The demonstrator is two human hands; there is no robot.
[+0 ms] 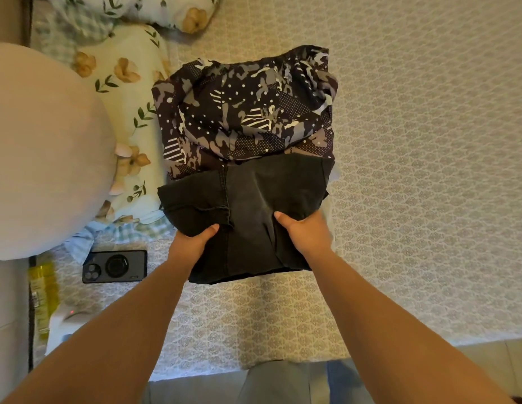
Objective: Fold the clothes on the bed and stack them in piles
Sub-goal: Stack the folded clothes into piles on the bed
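A folded dark grey garment (254, 196) is held over the patterned bedspread (414, 170). My left hand (192, 243) grips its left side, thumb on top and fingers hidden underneath. My right hand (303, 231) grips its right side the same way. The garment's far edge overlaps a folded dark camouflage-print garment (245, 112) lying on the bed just beyond it. The near part of the grey garment hangs between my forearms.
A floral pillow (128, 112) lies left of the clothes, with another floral pillow (166, 10) at the top. A black phone (115, 266) lies on the bed at the left. A round beige object (41, 153) fills the left side. The bed's near edge runs along the bottom.
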